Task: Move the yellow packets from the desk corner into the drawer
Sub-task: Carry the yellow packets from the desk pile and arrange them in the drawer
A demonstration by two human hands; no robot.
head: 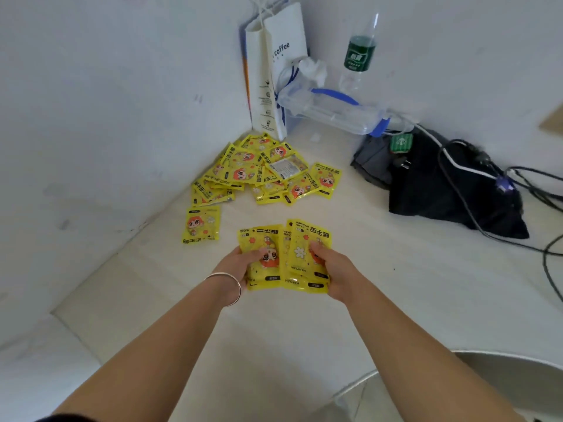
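Observation:
A heap of several yellow hand-warmer packets (262, 169) lies in the desk corner against the left wall. One packet (201, 224) lies apart, nearer to me. My left hand (243, 263), with a silver bangle on the wrist, grips a small stack of yellow packets (262, 239). My right hand (332, 269) grips a second stack of yellow packets (307, 242) beside it. Both stacks are held just above the white desk (396, 300). No drawer is in view.
White paper bags (274, 71) stand in the corner behind the heap. A clear plastic box with blue clips (335, 114) and a green-labelled bottle (359, 53) stand along the back wall. A black bag with cables (451, 190) lies at right. A chair edge (457, 388) shows at bottom right.

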